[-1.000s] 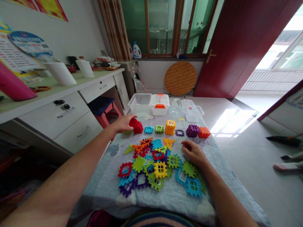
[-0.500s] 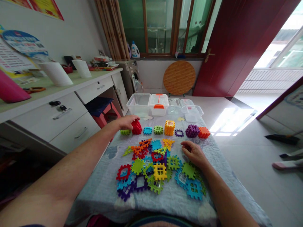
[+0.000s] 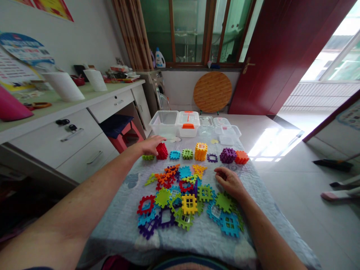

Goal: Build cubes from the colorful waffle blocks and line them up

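Note:
My left hand point(image 3: 152, 145) is at the far left of the table beside a stack of red building pieces point(image 3: 162, 151). Its fingers stretch over the top and its thumb is at the near left side, apart from each other. Part of a green piece point(image 3: 148, 157) shows below this hand. My right hand point(image 3: 229, 182) rests on the cloth, fingers loosely bent and apart from the thumb, with nothing visible in it. Close to it lie a green piece point(image 3: 224, 202) and a blue window piece point(image 3: 230, 224). A loose pile with a yellow window piece point(image 3: 189, 203) spreads across the middle.
Along the back row are a blue piece point(image 3: 174, 155), a yellow stack point(image 3: 201, 152), a purple frame point(image 3: 212, 158), a purple stack point(image 3: 228, 155) and an orange stack point(image 3: 242, 157). Behind stand a clear bin point(image 3: 163, 125) and an orange-latched box point(image 3: 188, 129).
The left hand's fingers look slightly straighter and lifted over the red stack. The right hand has not moved, and the view has shifted slightly.

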`<move>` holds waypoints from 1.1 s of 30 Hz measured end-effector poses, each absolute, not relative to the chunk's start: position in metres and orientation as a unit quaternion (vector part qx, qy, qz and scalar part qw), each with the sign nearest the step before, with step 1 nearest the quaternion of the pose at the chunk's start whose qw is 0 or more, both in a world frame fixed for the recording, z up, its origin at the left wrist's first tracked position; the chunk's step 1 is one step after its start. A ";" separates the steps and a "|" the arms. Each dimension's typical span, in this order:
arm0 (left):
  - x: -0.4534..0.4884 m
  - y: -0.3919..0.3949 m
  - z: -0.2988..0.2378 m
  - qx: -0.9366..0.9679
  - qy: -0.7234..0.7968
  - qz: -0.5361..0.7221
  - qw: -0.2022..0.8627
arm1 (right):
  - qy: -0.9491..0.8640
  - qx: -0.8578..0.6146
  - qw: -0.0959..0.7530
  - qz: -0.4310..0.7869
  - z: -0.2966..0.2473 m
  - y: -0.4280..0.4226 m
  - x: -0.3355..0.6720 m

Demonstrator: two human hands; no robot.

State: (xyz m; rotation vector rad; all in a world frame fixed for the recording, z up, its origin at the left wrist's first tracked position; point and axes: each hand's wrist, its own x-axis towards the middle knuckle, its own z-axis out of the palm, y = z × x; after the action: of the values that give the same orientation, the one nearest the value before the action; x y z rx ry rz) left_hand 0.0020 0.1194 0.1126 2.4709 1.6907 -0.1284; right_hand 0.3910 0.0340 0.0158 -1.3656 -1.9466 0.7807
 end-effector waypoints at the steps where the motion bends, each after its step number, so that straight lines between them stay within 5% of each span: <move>1: 0.005 0.114 0.115 0.820 0.570 -0.035 0.039 | -0.739 -0.518 0.314 0.295 0.016 0.034 0.391; 6: 0.034 0.073 0.124 0.844 0.527 0.088 -0.050 | -0.739 -0.516 0.316 0.295 0.017 0.034 0.391; 11: 0.070 0.026 0.095 0.872 0.473 0.074 0.102 | -0.740 -0.515 0.316 0.297 0.016 0.035 0.391; 20: 0.079 0.013 0.048 0.814 0.549 0.107 0.158 | -0.741 -0.515 0.314 0.294 0.019 0.034 0.391; 33: 0.076 0.010 0.059 0.800 0.546 0.160 0.189 | -0.721 -0.525 0.319 0.320 0.013 0.037 0.393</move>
State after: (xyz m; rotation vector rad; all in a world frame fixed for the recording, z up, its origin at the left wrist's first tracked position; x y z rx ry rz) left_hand 0.0759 0.0104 0.0591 2.2512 1.5356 0.4494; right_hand 0.3929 0.0370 0.0126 -1.3801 -1.8966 0.8423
